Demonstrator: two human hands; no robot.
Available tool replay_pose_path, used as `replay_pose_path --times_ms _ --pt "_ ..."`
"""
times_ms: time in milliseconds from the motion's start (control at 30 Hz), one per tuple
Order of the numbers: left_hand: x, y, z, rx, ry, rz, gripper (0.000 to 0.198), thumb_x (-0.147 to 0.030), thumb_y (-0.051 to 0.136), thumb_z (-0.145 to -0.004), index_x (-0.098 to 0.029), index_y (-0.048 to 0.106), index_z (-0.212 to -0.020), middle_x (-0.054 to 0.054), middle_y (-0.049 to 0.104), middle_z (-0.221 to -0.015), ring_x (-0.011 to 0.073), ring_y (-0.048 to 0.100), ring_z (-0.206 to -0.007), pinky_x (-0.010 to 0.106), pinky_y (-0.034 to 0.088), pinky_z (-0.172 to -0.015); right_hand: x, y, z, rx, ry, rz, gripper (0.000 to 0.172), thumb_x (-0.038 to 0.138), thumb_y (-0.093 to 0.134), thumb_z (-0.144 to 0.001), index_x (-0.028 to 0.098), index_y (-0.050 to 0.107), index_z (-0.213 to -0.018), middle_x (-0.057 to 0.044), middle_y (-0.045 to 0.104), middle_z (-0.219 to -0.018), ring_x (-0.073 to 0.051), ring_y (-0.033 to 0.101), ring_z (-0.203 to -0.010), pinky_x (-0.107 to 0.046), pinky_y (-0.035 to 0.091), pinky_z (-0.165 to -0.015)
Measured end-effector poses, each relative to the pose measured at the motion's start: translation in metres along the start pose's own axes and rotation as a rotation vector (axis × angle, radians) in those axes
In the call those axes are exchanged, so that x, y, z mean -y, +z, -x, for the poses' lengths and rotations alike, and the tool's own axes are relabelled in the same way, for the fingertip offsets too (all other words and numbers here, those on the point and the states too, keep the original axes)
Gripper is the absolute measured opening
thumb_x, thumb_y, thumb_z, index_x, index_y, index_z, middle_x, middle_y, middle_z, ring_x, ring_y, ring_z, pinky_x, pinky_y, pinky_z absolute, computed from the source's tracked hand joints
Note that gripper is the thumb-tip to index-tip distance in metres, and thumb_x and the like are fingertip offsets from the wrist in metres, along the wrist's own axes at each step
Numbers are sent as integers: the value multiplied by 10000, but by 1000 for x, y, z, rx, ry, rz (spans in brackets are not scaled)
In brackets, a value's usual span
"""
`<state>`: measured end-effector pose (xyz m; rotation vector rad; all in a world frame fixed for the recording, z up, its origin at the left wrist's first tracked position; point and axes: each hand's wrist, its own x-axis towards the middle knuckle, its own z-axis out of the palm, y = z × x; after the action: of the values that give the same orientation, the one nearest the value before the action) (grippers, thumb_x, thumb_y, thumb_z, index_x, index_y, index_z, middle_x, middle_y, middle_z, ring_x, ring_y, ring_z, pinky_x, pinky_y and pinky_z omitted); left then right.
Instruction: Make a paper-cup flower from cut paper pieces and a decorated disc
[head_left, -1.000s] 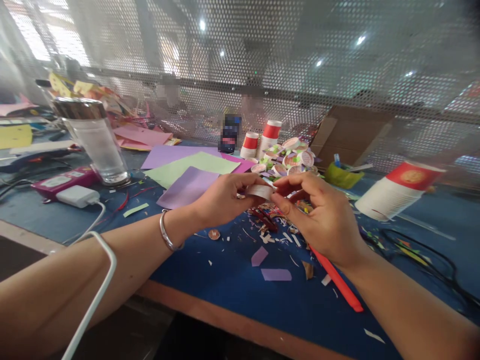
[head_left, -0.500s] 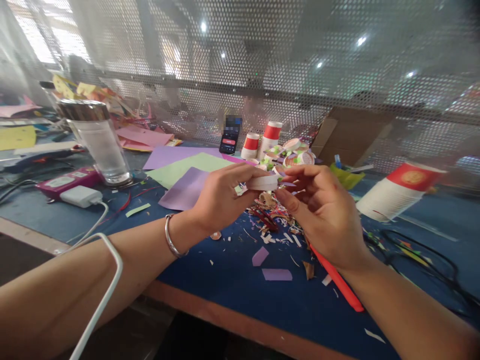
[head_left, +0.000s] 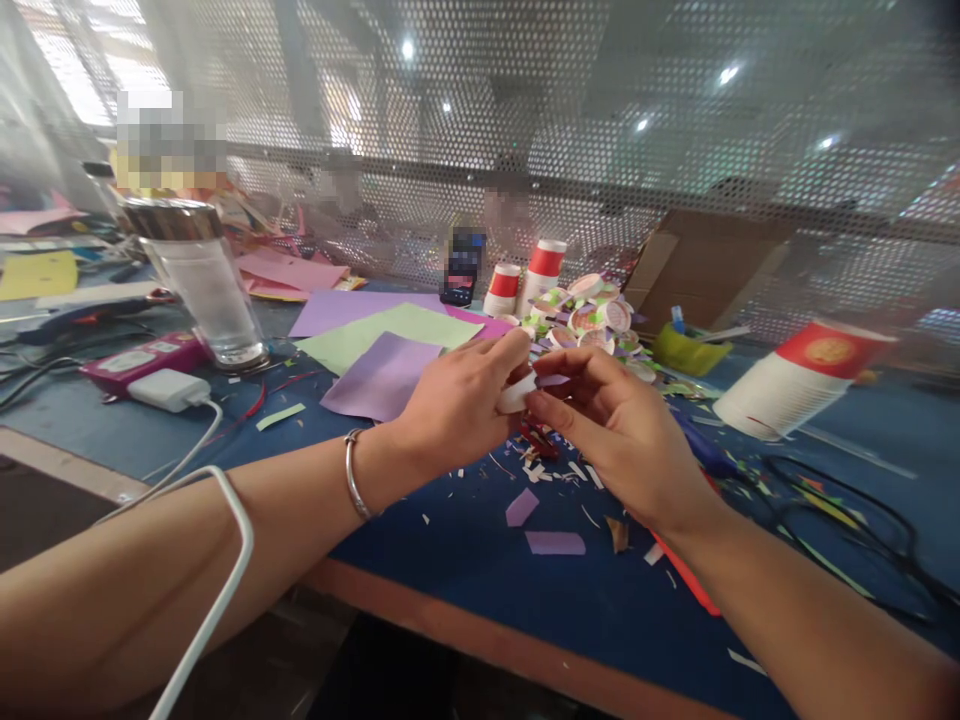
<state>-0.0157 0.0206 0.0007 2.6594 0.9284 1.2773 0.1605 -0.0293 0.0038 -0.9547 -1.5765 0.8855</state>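
Note:
My left hand [head_left: 474,393] is closed around a small white paper-cup piece [head_left: 517,394], with its back turned toward me. The white piece is short and rounded, and the fingers hide much of it. At its right edge my right hand [head_left: 626,430] has thumb and fingers pinched on a small strip of purple paper [head_left: 553,380]. Strip and white piece appear to touch. Just behind the hands lies a heap of cut cup pieces [head_left: 589,318], trimmed with green and purple paper bits. Below them, paper scraps [head_left: 538,472] and two purple cuttings [head_left: 555,543] are scattered on the blue tabletop [head_left: 450,560].
Purple paper [head_left: 382,375] and a green sheet [head_left: 390,335] lie left. Beyond stand a phone [head_left: 463,268] and red-and-white cups [head_left: 545,268]. A glass bottle [head_left: 206,290] and a stack of cups [head_left: 802,380] flank the work. A white cable [head_left: 225,580] crosses my left forearm.
Both hands have come closer together and turned the white piece, so less of it shows. My right hand has moved left and closed on the purple strip at its edge.

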Motion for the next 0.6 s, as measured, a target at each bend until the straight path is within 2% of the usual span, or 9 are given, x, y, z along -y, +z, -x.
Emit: replay_pose_path --times_ms 100,167,233,333,433,600 --pt "-3 1 0 75 -112 164 276 -165 662 -738 -220 416 -852 -28 577 -754 117 507 -634 266 375 -556 -2 -3 -1 -12 18 56 352 416 823 -811 249 635 -1057 -21 728 -960 -164 703 -862 -267 585 -695" --pt "-5 0 0 138 -216 335 322 -214 705 -730 -221 415 -872 -42 557 -756 100 497 -613 255 393 -548 -3 -5 -3 -33 19 86 343 426 809 -821 245 634 -1055 -22 711 -960 -160 691 -864 -270 582 -709" --pt "-4 -2 -1 200 -293 532 369 -270 747 -726 -214 430 -906 -23 574 -823 110 546 -668 264 457 -586 -3 -8 -4 -53 16 83 333 418 806 -822 240 633 -1044 -21 692 -961 -160 682 -882 -280 586 -752" --pt "2 -5 -3 250 -323 761 392 -340 766 -758 -190 468 -965 43 600 -961 164 609 -878 304 549 -719 -3 -10 -5 -64 6 59 309 388 803 -826 244 630 -1038 -13 669 -975 -149 669 -897 -270 584 -784" --pt "9 -4 -4 225 -303 804 408 -354 785 -769 -183 486 -988 66 598 -1009 191 602 -986 313 572 -769 -3 -12 -6 -58 -12 57 276 368 789 -845 249 634 -1041 -4 659 -993 -129 659 -899 -246 577 -799" --pt "8 1 -3 141 -263 823 500 -293 797 -779 -183 481 -1151 90 628 -1091 183 643 -950 293 590 -713 -2 -12 -8 -66 -21 70 269 351 797 -837 249 648 -1037 3 675 -962 -119 665 -862 -229 578 -766"
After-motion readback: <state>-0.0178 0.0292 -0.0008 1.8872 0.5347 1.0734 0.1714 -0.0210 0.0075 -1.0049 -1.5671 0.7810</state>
